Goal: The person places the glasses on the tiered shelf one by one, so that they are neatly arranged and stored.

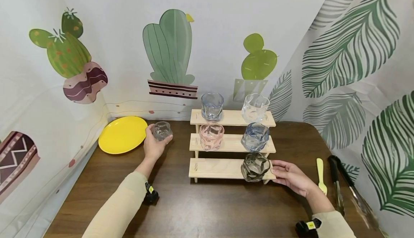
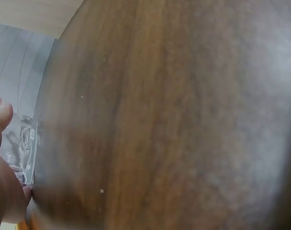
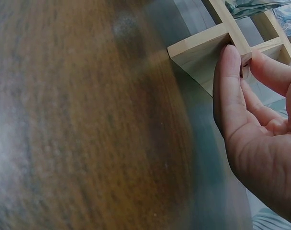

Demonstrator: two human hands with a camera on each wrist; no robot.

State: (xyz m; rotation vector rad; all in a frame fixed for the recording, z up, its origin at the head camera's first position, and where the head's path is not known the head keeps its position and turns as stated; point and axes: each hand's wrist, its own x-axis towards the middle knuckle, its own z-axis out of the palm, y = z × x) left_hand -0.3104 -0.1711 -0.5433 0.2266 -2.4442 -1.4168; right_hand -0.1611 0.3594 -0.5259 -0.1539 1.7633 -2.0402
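My left hand (image 1: 153,147) grips a clear glass tumbler (image 1: 162,131) between thumb and fingers, just right of the yellow plate (image 1: 122,135). In the left wrist view only part of that tumbler (image 2: 22,148) shows at the left edge. At the right end of a three-tier wooden rack (image 1: 216,168), my right hand (image 1: 292,176) pinches the lowest board; the right wrist view shows thumb and fingers on the board's end (image 3: 239,45). Beside it on that board sits a smoky grey glass (image 1: 255,167). The middle tier bears a pink glass (image 1: 211,136) and a blue glass (image 1: 255,137).
On the top tier are a pale blue glass (image 1: 212,107) and a clear glass (image 1: 255,105). A yellow-green fork (image 1: 320,173) and black-handled tongs (image 1: 337,186) lie at the table's right. Patterned cloth (image 1: 216,51) hangs behind the brown table (image 1: 194,209).
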